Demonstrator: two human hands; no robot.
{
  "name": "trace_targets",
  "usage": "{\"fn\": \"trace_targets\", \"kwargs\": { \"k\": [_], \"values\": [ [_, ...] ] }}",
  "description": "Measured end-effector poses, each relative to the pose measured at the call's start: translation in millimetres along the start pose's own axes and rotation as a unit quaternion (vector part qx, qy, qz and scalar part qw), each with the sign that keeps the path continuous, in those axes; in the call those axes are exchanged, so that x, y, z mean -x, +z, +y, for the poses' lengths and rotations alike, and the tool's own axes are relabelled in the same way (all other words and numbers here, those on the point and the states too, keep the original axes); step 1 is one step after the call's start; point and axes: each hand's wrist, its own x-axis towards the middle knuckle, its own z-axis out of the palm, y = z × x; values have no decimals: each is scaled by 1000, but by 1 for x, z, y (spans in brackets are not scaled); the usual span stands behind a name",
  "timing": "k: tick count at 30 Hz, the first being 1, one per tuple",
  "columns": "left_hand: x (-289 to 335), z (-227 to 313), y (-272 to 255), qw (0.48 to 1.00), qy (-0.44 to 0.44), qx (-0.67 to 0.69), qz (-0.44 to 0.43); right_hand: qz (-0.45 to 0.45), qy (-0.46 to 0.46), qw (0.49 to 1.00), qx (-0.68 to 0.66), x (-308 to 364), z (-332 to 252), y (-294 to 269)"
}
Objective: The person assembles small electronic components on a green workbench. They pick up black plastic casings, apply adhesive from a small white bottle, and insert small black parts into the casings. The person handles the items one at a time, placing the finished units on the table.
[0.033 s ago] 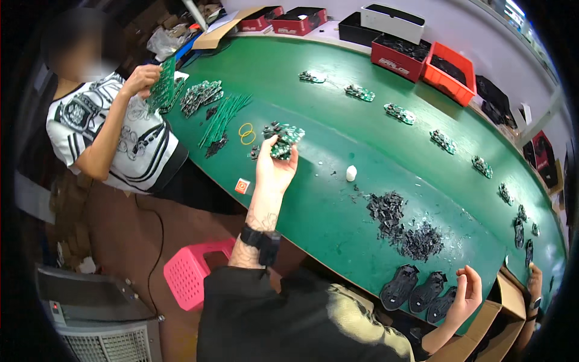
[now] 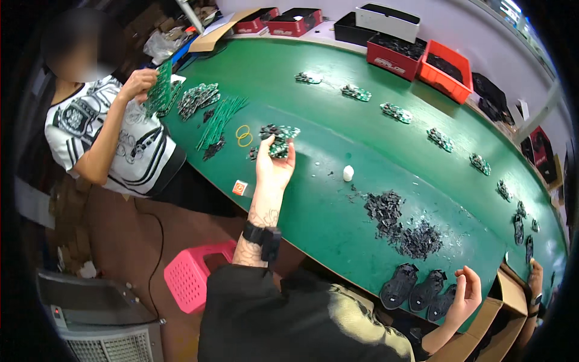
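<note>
My left hand [image 2: 275,164] is clamped on a bunch of green circuit boards [image 2: 281,145] above the worktop [image 2: 319,211]; my right hand [image 2: 465,297] is well apart, loosely half-open.
Boards pinched between left fingers and thumb, right of two yellow rings [image 2: 243,136]. Right hand at the near edge, beside black shells [image 2: 399,286]. Between my hands: small white bottle [image 2: 348,174], black scraps [image 2: 386,211]. Co-worker [image 2: 114,133] on my left holds a green panel [image 2: 159,90].
</note>
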Motion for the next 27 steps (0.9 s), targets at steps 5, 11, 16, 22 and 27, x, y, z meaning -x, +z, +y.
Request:
{"fn": "trace_targets", "kwargs": {
  "k": [5, 11, 16, 22, 27],
  "values": [
    [-33, 10, -20, 990, 99, 99, 8, 17, 16, 1000, 14, 14, -8, -26],
    [-16, 26, 17, 987, 102, 121, 13, 68, 58, 996, 12, 18, 8, -41],
    [-7, 49, 15, 988, 113, 90, -58, -94, -29, 974, 203, 12, -25, -14],
    [-43, 71, 12, 970, 29, 231, -75, -225, -87, 939, 245, 13, -18, 17],
    [-28, 66, 16, 965, 34, 218, -143, -170, -88, 947, 259, 17, -7, 19]
  ]
}}
